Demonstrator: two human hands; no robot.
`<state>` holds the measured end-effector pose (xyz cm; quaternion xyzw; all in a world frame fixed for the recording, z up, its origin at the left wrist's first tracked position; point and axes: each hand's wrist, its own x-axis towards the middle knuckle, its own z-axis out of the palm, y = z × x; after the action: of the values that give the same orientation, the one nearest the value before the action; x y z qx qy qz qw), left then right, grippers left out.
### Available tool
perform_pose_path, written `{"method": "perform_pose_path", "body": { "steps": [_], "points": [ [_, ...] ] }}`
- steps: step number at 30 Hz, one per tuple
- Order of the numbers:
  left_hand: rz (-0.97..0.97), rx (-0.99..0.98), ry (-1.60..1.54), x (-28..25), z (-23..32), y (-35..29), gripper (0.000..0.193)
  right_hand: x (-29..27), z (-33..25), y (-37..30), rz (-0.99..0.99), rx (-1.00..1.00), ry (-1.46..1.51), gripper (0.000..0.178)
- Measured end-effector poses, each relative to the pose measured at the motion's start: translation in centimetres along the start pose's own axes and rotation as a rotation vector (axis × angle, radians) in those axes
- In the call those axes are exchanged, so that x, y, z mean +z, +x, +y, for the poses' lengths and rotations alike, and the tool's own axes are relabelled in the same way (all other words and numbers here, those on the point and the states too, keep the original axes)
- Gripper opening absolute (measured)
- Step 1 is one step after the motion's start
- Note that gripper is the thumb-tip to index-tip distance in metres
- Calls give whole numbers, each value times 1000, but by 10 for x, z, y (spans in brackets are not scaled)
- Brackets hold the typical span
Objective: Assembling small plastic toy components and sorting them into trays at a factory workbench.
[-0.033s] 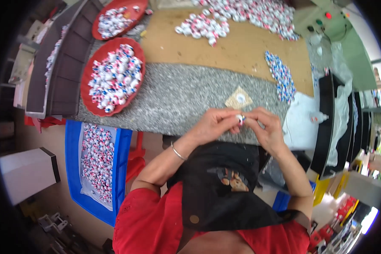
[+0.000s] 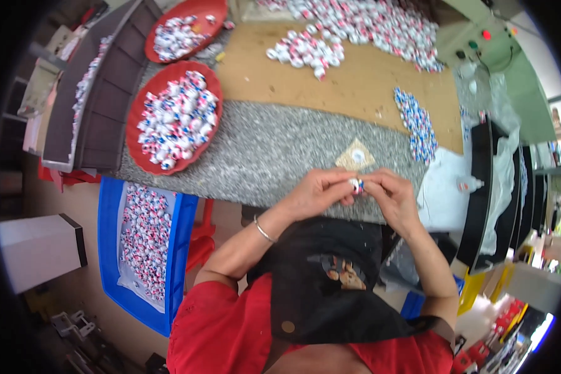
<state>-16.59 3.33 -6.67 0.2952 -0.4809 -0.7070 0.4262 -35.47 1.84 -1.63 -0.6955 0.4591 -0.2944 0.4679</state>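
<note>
Over the front edge of the grey speckled worktop (image 2: 265, 140), my two hands meet. My left hand (image 2: 319, 192) is closed, pinching a small white piece (image 2: 356, 185) with red and blue marks between thumb and fingers. From the other side my right hand (image 2: 394, 196) is closed on the same piece with thumb and forefinger; a tiny yellowish spot shows at its top. The fingers cover much of the piece. Just beyond them lies a beige diamond-shaped pad (image 2: 345, 160) with a round white spot on it.
Two red bowls, a near one (image 2: 133, 134) and a far one (image 2: 221, 12), hold similar pieces at left. Piles of pieces (image 2: 308, 53) lie on brown cardboard (image 2: 249, 75). A blue crate (image 2: 110, 249) stands below left; black bins (image 2: 480, 181) and a small white bottle (image 2: 469, 184) are at right.
The whole view has shifted slightly, so the worktop and hands sit a little lower and further right. Both hands keep their pinch on the small piece.
</note>
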Motion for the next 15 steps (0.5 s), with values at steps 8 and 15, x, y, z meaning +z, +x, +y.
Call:
{"method": "perform_pose_path", "body": {
  "steps": [8, 15],
  "points": [
    [720, 486, 1122, -80, 89, -57, 18, -20, 47, 8, 289, 106, 29, 15],
    [953, 586, 1530, -101, 124, -40, 33, -78, 55, 66, 498, -224, -602, 10]
  ]
}}
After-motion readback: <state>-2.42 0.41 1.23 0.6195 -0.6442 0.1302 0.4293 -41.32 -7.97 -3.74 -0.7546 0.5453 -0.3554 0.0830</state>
